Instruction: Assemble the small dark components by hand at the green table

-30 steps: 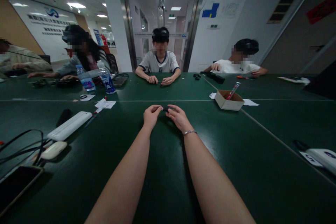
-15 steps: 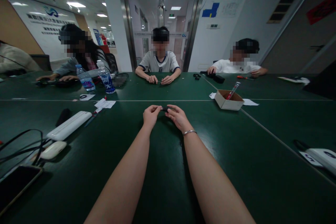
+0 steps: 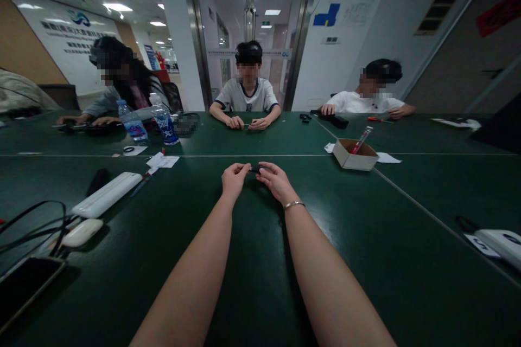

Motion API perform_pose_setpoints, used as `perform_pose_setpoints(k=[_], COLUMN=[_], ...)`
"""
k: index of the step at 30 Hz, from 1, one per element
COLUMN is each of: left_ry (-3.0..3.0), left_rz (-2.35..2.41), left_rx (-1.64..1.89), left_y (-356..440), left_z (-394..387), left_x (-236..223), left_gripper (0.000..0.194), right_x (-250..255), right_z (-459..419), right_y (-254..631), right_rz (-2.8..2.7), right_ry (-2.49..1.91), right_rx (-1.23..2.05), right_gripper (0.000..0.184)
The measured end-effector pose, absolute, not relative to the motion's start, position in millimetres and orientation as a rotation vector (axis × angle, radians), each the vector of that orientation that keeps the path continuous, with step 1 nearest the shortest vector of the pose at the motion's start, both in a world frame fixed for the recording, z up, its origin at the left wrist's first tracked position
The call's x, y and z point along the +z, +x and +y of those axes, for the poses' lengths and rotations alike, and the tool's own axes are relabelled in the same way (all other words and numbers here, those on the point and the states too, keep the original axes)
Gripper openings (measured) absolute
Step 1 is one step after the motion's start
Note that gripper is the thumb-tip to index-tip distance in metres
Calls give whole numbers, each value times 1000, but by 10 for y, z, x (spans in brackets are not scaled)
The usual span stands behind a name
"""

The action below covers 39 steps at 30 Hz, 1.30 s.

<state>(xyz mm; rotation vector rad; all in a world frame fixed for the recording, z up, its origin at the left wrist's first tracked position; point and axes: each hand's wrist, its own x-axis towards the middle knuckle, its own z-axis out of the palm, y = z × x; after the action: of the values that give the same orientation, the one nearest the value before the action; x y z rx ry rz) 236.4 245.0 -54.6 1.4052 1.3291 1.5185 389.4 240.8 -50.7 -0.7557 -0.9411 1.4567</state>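
A small black piece (image 3: 255,168) spans the gap between my two hands, just above or on the green table (image 3: 260,260); its exact kind is too small to make out. My left hand (image 3: 235,178) pinches its left end, where a lighter tip shows at the fingertips. Around the right end, the thumb and fingers of my right hand (image 3: 277,180) are closed, hiding part of the piece. A silver bracelet (image 3: 293,205) circles my right wrist.
An open cardboard box (image 3: 355,158) holding a red-tipped tool stands ahead right. Left are two bottles (image 3: 165,122), a white power strip (image 3: 108,195), cables and a phone (image 3: 28,290). Across the table, a person (image 3: 248,95) handles something small; others sit either side.
My hands and the black piece stay in nearly the same place. The person opposite has shifted their hands slightly.
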Motion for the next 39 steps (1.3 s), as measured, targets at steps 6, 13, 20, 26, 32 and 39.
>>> perform_pose_setpoints(k=[6, 13, 20, 26, 32, 39], left_ry=[1411, 1414, 1413, 1423, 1457, 1480], left_rz=[1344, 1358, 1407, 1420, 1516, 1532], left_rx=[1518, 1510, 1489, 1477, 1431, 1421], left_y=[2362, 2354, 2354, 2353, 2347, 2348], left_z=[2458, 2448, 2465, 2442, 2389, 2358], left_x=[-556, -550, -552, -528, -467, -449], left_gripper=[28, 30, 28, 28, 31, 35], right_x=[-518, -525, -507, -517, -516, -515], right_z=[2414, 2424, 2412, 2422, 2417, 2403], right_y=[3896, 3896, 3895, 3894, 3904, 3911], right_rz=[-951, -964, -972, -981, -1011, -992], right_ry=[-758, -764, -765, -756, -736, -714], right_rx=[1462, 1461, 1470, 1473, 1478, 1491], right_gripper=[31, 31, 30, 31, 32, 37])
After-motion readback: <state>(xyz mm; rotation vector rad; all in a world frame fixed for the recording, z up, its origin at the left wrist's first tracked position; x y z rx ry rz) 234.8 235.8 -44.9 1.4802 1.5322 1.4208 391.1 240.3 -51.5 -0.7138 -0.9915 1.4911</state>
